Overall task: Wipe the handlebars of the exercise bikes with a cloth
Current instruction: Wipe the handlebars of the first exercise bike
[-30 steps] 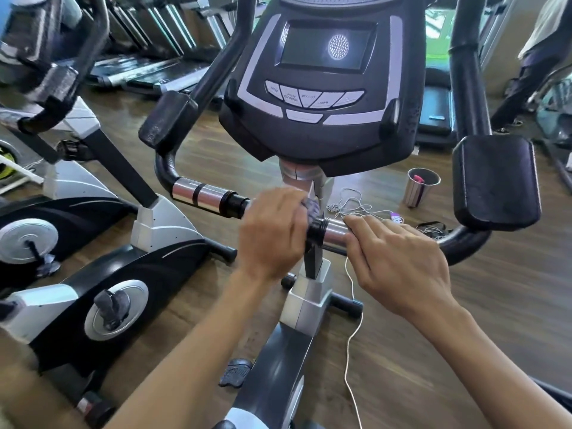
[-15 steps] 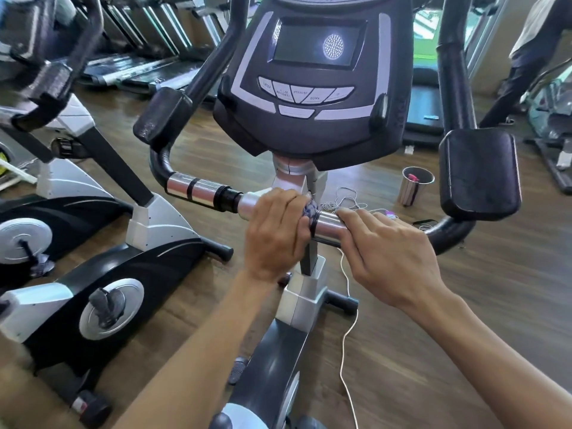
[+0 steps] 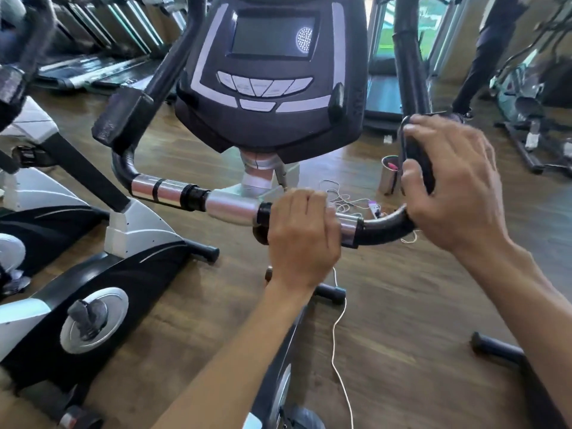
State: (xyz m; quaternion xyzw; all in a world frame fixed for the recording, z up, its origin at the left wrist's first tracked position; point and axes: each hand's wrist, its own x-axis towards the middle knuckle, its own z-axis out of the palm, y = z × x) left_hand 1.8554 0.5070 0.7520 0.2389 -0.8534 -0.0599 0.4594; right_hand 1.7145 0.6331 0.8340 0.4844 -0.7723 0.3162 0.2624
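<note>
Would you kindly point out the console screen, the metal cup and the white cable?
console screen (image 3: 269,37): head view, middle of the dark display.
metal cup (image 3: 388,178): head view, its side wall.
white cable (image 3: 337,345): head view, stretch along the floor.

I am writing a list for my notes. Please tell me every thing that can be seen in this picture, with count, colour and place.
handlebar: one, silver and black, centre
console: one, dark grey, above handlebar
elbow pad: one, black, right
metal cup: one, silver, floor behind
white cable: one, floor
neighbouring bike: one, black and silver, left
treadmills: several, far left
person: one, dark clothes, far right
left hand: grips handlebar
right hand: holds elbow pad
</note>
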